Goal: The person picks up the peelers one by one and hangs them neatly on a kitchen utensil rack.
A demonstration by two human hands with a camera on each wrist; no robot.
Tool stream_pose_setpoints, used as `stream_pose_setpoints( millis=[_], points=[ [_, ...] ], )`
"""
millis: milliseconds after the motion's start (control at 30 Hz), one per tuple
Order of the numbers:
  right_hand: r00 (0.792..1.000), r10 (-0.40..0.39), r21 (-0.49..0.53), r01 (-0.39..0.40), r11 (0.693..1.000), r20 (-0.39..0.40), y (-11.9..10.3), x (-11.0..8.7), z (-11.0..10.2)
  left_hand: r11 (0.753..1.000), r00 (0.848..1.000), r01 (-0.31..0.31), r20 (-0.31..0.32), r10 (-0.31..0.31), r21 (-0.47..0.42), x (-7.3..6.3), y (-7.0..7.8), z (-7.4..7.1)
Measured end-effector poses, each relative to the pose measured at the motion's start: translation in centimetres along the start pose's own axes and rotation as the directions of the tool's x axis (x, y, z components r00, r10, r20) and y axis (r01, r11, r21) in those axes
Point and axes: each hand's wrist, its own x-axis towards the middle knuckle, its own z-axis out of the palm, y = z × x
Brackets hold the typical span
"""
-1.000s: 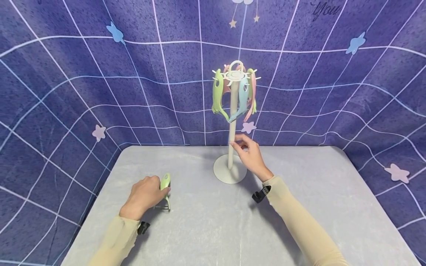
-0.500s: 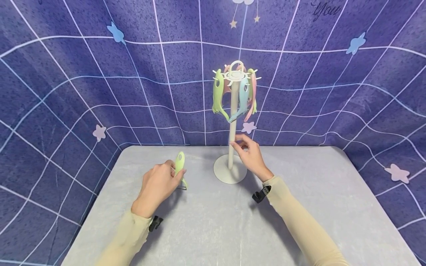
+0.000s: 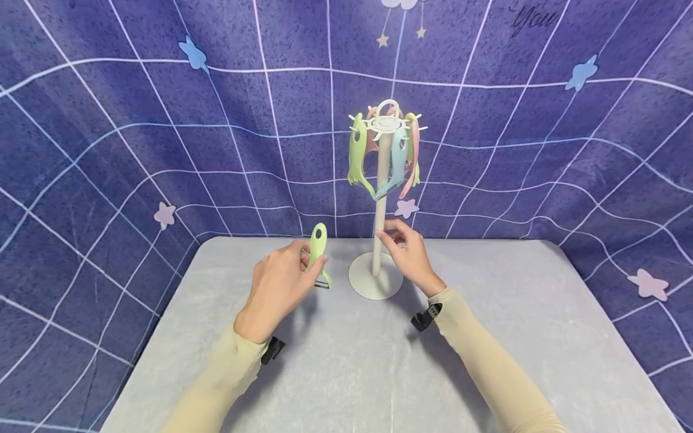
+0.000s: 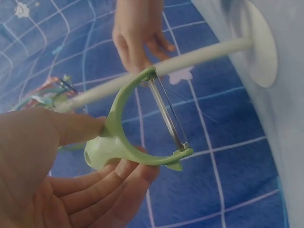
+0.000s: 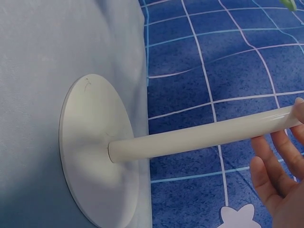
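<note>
A green Y-shaped peeler point(image 3: 317, 242) is pinched by its handle between the thumb and fingers of my left hand point(image 3: 281, 282), held up left of the stand. The left wrist view shows its metal blade point(image 4: 165, 114) pointing away from the palm. My right hand point(image 3: 407, 252) pinches the pole of a white hanging stand point(image 3: 381, 210) partway up, thumb in front. From the hooked ring point(image 3: 387, 124) on top hang several peelers: a green one point(image 3: 357, 153) at the left, a blue one point(image 3: 399, 159) in front, a pink one point(image 3: 415, 150) at the right, others partly hidden behind.
The stand's round base point(image 3: 361, 282) rests on a table with a pale grey cover point(image 3: 346, 373). Behind it hangs a blue-purple curtain point(image 3: 243, 150) with a grid and stars. A black wrist camera point(image 3: 272, 350) is strapped under the left wrist.
My left hand has lifted the green peeler off the table and carried it rightward and away from me, towards the stand. My right hand has stayed on the pole.
</note>
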Motion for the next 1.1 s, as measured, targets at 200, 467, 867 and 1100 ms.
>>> stream_pose_setpoints(
  millis=[200,467,867,1100],
  points=[
    [1.000,0.003,0.005,-0.003,1.000,-0.004,0.2,0.1,0.0,0.997,0.996,-0.069,-0.053,0.067,-0.024,1.2,1.8,-0.2],
    [1.000,0.004,-0.005,-0.004,1.000,-0.003,0.4,0.0,0.1,0.982,0.969,-0.173,-0.194,0.156,-0.074,2.7,4.2,-1.1],
    [1.000,-0.017,0.003,0.017,1.000,0.006,0.6,0.2,0.1,0.959,0.930,-0.265,-0.289,0.227,-0.100,4.9,7.0,-3.2],
    [1.000,0.015,-0.027,-0.015,1.000,0.000,4.2,0.5,0.5,0.948,0.919,-0.293,-0.311,0.244,-0.123,6.5,8.6,-3.9]
  ],
)
